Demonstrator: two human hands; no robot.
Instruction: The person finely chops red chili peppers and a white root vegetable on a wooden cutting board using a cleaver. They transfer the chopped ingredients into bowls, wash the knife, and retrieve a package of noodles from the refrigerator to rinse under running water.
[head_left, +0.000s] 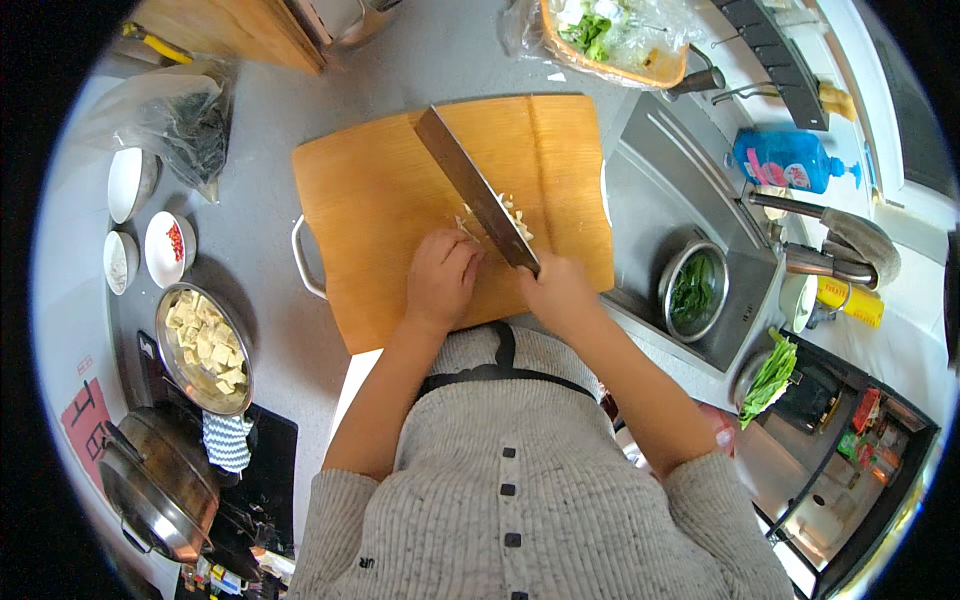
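A wooden cutting board (375, 202) with a metal side handle lies in front of me. My right hand (559, 292) grips the handle of a cleaver (476, 187), whose long blade slants up and left across the board. Small chopped pale pieces (517, 217), perhaps garlic, lie along the blade's right side, with a few more on its left. My left hand (444, 274) rests on the board left of the blade, fingers curled, beside some pale bits. Whether it pinches any of them is hidden.
At left stand a steel bowl of tofu cubes (206, 341), a bowl with chopped red chili (171, 247), other white bowls and a lidded pot (157, 487). The sink (637, 195) at right holds a metal bowl of greens (694, 289). A lined basket (615, 71) stands beyond the board.
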